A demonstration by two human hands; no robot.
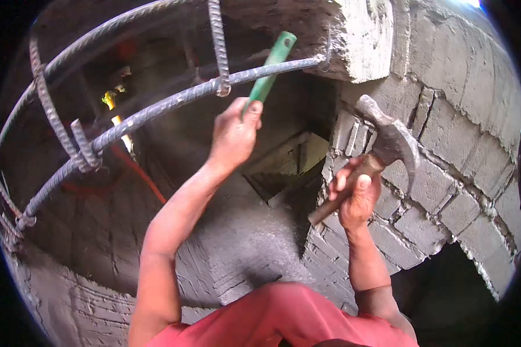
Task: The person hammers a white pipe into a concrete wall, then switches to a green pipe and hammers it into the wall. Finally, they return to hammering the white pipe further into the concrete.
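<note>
My left hand is raised in the middle, fingers closed round a green handle-like piece with a hole at its upper end. Its lower end is hidden in my fist, so I cannot tell what tool it is. In this view the green piece overlaps a curved steel reinforcing bar. On the right, my right hand grips a claw hammer by its wooden handle. The hammer's metal head points up, its claw curving down to the right, in front of a block wall.
Bent rebar with crossing ties arches across the upper left. A rough concrete beam juts down at top centre. Below lies a grey floor. An orange hose-like strip runs at left, and a dark opening sits lower right.
</note>
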